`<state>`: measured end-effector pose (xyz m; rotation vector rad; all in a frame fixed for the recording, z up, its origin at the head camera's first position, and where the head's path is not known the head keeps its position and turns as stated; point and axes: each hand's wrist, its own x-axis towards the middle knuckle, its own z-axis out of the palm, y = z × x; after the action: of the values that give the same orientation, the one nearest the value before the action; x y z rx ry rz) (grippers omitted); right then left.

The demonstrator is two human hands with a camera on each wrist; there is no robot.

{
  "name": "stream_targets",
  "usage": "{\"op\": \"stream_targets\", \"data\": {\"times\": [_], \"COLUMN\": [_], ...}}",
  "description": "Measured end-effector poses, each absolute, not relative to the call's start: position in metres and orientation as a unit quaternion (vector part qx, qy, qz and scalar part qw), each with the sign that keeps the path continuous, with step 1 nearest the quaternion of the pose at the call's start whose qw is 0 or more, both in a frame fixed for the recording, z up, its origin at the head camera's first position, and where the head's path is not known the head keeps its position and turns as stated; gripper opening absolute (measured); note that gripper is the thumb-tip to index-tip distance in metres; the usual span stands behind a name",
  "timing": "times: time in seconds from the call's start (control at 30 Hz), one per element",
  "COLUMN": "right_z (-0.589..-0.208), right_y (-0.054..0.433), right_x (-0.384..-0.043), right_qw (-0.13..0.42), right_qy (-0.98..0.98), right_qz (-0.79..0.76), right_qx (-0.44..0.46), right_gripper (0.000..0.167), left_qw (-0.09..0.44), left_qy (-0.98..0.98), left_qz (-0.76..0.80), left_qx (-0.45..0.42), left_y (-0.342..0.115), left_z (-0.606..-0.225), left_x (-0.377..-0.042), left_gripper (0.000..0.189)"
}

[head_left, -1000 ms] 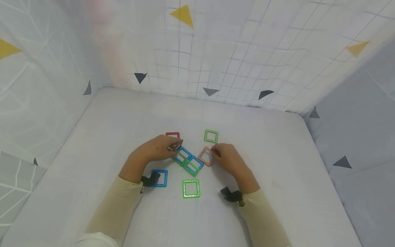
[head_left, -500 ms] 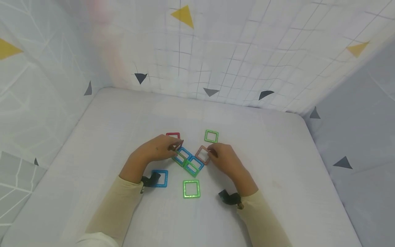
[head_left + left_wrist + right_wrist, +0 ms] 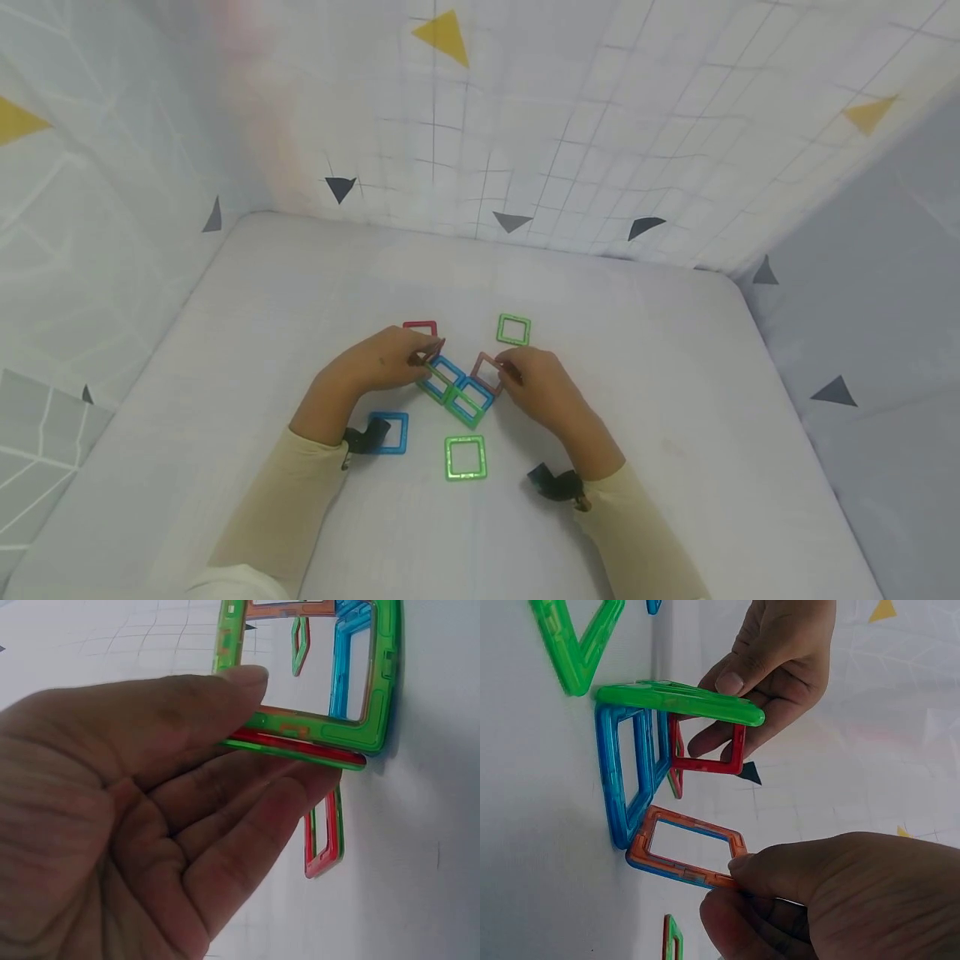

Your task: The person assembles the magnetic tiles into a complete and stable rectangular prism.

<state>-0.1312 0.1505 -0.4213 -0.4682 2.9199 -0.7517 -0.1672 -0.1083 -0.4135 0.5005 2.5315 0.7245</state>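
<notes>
Two blue magnetic tiles (image 3: 611,780) lie side by side, with green magnetic tiles (image 3: 675,701) standing upright along one side and a red magnetic tile (image 3: 705,766) upright at the far end. My left hand (image 3: 386,360) pinches the corner where green meets red, thumb on the green frame and fingers behind the red one. Between thumb and fingers, my right hand (image 3: 547,382) grips an orange magnetic tile (image 3: 671,864) by its edge. That tile leans up, its lower edge right at the rim of a blue tile.
Loose square tiles lie on the white table (image 3: 637,358): a red tile (image 3: 420,324) partly behind my left hand, a green tile (image 3: 513,317) at the back, another green tile (image 3: 465,477) in front, and a blue tile (image 3: 405,433) beside my left wrist.
My right hand has moved left with the orange tile, bringing it against the blue tiles' side and tilting it more upright. My left hand has stayed in place.
</notes>
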Motion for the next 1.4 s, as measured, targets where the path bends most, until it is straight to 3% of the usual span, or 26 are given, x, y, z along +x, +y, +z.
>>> {"op": "stream_targets", "data": {"times": [0.5, 1.1, 1.4], "right_z": [-0.417, -0.43, -0.429], "right_y": [0.143, 0.129, 0.121], "right_x": [-0.127, -0.129, -0.135], "right_qw": [0.047, 0.0, 0.018], "right_qy": [0.957, 0.947, 0.94], "right_qz": [-0.235, -0.241, -0.258], "right_qx": [-0.163, -0.21, -0.222], "right_gripper": [0.022, 0.021, 0.022], "left_qw": [0.235, 0.227, 0.233], "left_qy": [0.922, 0.915, 0.909], "left_qz": [0.268, 0.286, 0.297], "left_qx": [0.154, 0.173, 0.173], "left_y": [-0.107, -0.103, -0.107], "left_z": [-0.415, -0.416, -0.415], "left_x": [-0.166, -0.164, -0.162], "left_gripper": [0.053, 0.055, 0.054]}}
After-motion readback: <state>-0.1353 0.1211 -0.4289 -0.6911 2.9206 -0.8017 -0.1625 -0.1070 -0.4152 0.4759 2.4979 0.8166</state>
